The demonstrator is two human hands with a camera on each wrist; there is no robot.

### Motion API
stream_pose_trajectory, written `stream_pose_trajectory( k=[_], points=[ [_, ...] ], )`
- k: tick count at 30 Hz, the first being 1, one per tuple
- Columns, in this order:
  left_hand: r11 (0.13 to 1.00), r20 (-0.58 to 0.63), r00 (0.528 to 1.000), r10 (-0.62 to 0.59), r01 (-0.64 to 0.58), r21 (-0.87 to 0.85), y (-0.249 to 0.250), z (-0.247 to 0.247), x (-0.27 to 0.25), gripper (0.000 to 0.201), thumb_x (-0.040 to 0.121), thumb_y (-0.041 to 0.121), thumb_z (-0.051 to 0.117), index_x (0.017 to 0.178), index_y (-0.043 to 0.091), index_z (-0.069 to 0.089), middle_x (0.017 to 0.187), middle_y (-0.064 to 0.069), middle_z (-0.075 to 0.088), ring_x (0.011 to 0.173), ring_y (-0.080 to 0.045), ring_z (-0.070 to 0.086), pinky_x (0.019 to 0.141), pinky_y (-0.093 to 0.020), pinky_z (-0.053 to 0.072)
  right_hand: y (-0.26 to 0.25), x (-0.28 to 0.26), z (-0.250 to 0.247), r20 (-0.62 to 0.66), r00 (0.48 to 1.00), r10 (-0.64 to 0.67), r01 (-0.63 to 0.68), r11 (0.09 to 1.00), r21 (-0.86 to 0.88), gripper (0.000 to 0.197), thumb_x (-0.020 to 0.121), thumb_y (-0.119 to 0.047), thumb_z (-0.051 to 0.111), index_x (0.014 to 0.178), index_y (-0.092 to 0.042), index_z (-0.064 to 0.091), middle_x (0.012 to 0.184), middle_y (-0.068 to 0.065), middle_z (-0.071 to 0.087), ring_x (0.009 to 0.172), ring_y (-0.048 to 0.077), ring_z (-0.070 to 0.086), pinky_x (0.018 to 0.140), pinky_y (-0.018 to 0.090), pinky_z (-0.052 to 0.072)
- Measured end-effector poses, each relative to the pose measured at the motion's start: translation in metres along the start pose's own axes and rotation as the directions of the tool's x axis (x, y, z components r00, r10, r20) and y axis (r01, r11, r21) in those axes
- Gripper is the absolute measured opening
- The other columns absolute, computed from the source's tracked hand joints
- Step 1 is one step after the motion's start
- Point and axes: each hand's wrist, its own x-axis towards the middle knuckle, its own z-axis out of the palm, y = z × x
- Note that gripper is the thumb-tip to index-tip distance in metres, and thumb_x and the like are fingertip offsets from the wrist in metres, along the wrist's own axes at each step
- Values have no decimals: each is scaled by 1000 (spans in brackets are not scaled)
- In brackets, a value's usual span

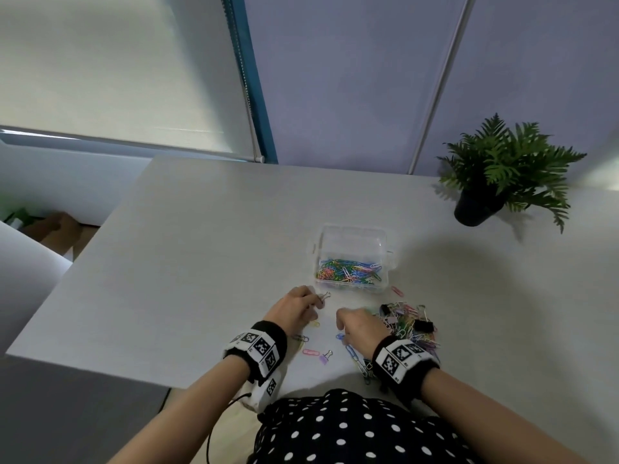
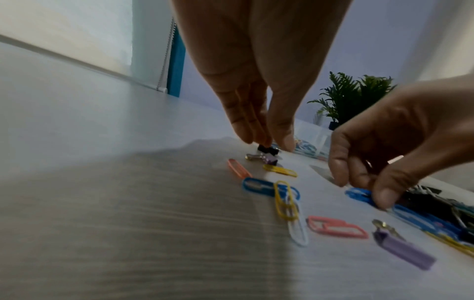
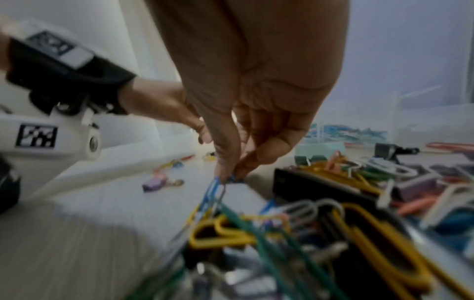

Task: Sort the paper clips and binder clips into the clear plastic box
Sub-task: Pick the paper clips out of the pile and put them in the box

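Observation:
The clear plastic box (image 1: 351, 239) stands open mid-table with several coloured paper clips (image 1: 348, 272) inside. My left hand (image 1: 316, 301) is just in front of the box, and its fingertips (image 2: 246, 136) pinch a small black binder clip (image 2: 266, 149) on the table. My right hand (image 1: 340, 324) is beside it, at the left edge of a mixed pile of clips (image 1: 410, 324). Thumb and finger of the right hand (image 3: 231, 176) pinch a blue paper clip (image 3: 212, 190) that still lies among the pile's clips.
Loose paper clips (image 2: 284, 199) and a purple binder clip (image 2: 402, 247) lie between my hands and the table's near edge. A red paper clip (image 1: 397, 291) lies by the box. A potted fern (image 1: 502, 175) stands at the far right. The table's left edge (image 1: 67, 279) drops off.

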Motion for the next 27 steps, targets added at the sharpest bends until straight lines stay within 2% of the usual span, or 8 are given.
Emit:
stream_pose_trajectory(
  k=[5, 8, 10, 12, 16, 18, 22, 27],
  points=[
    [969, 132, 989, 65, -94, 230, 15, 6, 1, 17, 85, 8, 53, 99, 12, 62, 113, -6, 51, 109, -19, 48, 79, -31, 47, -1, 0, 8, -33, 997, -63, 60, 995, -86, 11, 81, -2, 55, 92, -2, 56, 103, 16, 56, 105, 27, 45, 69, 36, 31],
    [936, 175, 982, 71, -126, 329, 17, 5, 4, 15, 85, 12, 52, 95, 10, 63, 115, -8, 51, 111, -21, 45, 78, -33, 44, 0, -2, 7, -32, 997, -76, 74, 995, -71, 10, 80, -1, 53, 90, -3, 55, 101, 15, 55, 104, 28, 45, 69, 36, 31],
    [940, 188, 977, 103, -158, 304, 15, 3, 5, 15, 85, 12, 52, 94, 10, 64, 114, -8, 53, 111, -22, 47, 79, -32, 44, -1, -3, 5, -11, 995, -96, 95, 993, -64, 10, 79, 0, 53, 88, -5, 54, 99, 15, 57, 99, 28, 48, 69, 38, 35],
    [980, 133, 986, 103, -123, 154, 9, -1, 3, 14, 84, 9, 54, 93, 9, 65, 109, -8, 56, 105, -21, 52, 80, -27, 42, 0, -3, 3, 7, 993, -115, 115, 993, -34, 12, 79, 2, 53, 87, -6, 54, 95, 13, 61, 95, 28, 49, 72, 39, 39],
    [993, -179, 983, -29, 8, -116, -9, -23, -10, 9, 83, 10, 58, 87, 6, 65, 86, -3, 58, 80, -19, 55, 74, -20, 39, -6, -2, 1, -1, 989, -148, 148, 985, 87, 19, 83, -7, 59, 102, -13, 56, 89, 5, 65, 91, 21, 54, 80, 33, 42],
    [996, -130, 991, -42, 31, -89, -11, -23, -23, 10, 84, 13, 61, 90, 7, 65, 88, -3, 57, 78, -18, 54, 74, -22, 39, -15, 0, 0, 26, 987, -162, 160, 985, 63, 22, 83, -11, 61, 105, -14, 57, 93, 4, 67, 94, 18, 54, 85, 31, 38],
    [994, 44, 998, -35, 31, 104, -2, 6, -51, 23, 85, 22, 60, 105, 10, 61, 109, -6, 55, 96, -22, 57, 81, -27, 44, -20, 2, -7, 36, 991, -128, 129, 991, -32, 20, 83, -7, 59, 103, -12, 58, 100, 8, 66, 98, 24, 54, 85, 35, 41],
    [988, -15, 994, -106, 107, 108, 0, 21, -55, 16, 82, 14, 59, 97, 10, 56, 106, -6, 54, 97, -21, 53, 82, -33, 49, 10, -10, -17, 66, 996, 62, -71, 986, 149, 16, 83, -2, 55, 95, -13, 57, 70, -5, 58, 75, 15, 60, 76, 34, 50]
  ],
)
